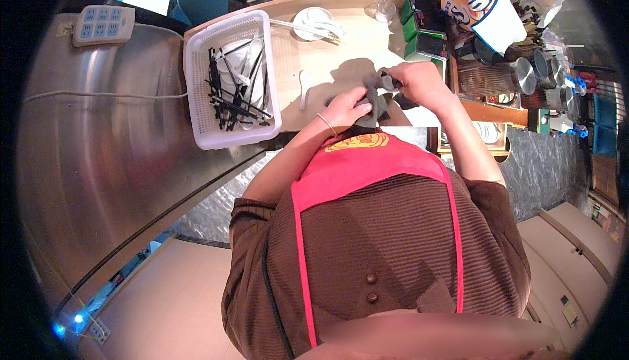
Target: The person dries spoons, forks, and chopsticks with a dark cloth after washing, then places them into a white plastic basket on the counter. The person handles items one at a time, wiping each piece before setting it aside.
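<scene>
A dark grey cloth (375, 106) is bunched between my two hands over the near edge of the wooden table. My left hand (348, 108) grips its left side, thumb on top. My right hand (419, 85) is closed on the upper right part of the cloth; whether something is wrapped inside, I cannot make out. A white spoon (304, 89) lies on the table to the left of my hands. Further left stands a white plastic basket (199, 108) with black chopsticks (241, 112) and white spoons in it.
At the table's far side are stacked white dishes (308, 24) with spoons across them, and a clear glass (382, 11). Green and black boxes (424, 45), an orange-and-white bag (485, 9) and ribbed clear tumblers (491, 78) crowd the right. A power strip (105, 24) sits on the metal counter (111, 131) at left.
</scene>
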`<move>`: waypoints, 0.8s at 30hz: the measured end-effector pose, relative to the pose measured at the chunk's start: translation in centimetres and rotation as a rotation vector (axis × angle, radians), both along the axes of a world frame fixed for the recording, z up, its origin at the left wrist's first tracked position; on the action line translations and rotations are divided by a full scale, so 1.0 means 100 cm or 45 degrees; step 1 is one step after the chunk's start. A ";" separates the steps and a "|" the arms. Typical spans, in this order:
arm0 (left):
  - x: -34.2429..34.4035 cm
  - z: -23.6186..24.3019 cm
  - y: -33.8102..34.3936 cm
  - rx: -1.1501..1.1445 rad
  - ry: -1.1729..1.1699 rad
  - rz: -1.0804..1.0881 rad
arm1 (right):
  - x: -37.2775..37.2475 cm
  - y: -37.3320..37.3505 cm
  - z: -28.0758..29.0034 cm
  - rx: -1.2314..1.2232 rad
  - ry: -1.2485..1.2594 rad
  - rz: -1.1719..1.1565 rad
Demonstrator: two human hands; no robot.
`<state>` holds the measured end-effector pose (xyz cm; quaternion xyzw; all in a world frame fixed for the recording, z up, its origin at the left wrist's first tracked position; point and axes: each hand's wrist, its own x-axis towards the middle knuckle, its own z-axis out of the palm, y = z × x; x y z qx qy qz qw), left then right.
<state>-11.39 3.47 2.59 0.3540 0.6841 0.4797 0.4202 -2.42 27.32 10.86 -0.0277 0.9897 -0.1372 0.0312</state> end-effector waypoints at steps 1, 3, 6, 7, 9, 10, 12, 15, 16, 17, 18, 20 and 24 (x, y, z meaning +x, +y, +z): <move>-0.002 -0.001 -0.002 -0.168 0.007 -0.122 | -0.004 0.002 0.004 0.035 0.015 0.020; -0.001 -0.001 -0.008 -0.075 -0.016 0.003 | -0.007 0.006 0.010 -0.117 0.004 -0.111; 0.004 -0.001 -0.015 0.163 -0.072 0.245 | -0.013 0.010 0.019 -0.520 0.024 -0.488; 0.006 -0.001 -0.017 0.286 -0.083 0.364 | -0.013 0.009 0.022 -0.647 0.232 -0.562; 0.007 0.001 -0.021 0.285 0.035 0.422 | -0.013 0.006 0.029 -0.840 0.429 -0.631; 0.005 0.003 -0.022 0.211 -0.012 0.362 | -0.013 -0.001 0.030 -0.759 0.397 -0.451; 0.001 0.010 -0.024 -0.051 -0.097 0.256 | -0.011 -0.017 0.029 -0.594 0.372 -0.154; -0.001 0.027 -0.026 -0.050 0.453 0.101 | -0.011 -0.026 0.026 -0.503 -0.052 0.264; 0.000 0.033 -0.027 -0.051 0.664 0.052 | -0.016 -0.025 0.023 -0.650 -0.118 0.261; 0.001 0.040 -0.028 0.068 0.723 0.086 | -0.025 -0.023 0.019 -0.523 -0.124 0.266; 0.001 0.045 -0.029 -0.008 0.754 0.062 | -0.032 -0.021 0.015 -0.493 -0.276 0.243; -0.003 0.054 -0.030 -0.024 0.886 0.069 | -0.038 -0.015 0.009 -0.516 -0.206 0.299; -0.010 0.062 -0.039 0.088 0.768 0.150 | -0.041 -0.005 0.001 -0.676 -0.110 0.105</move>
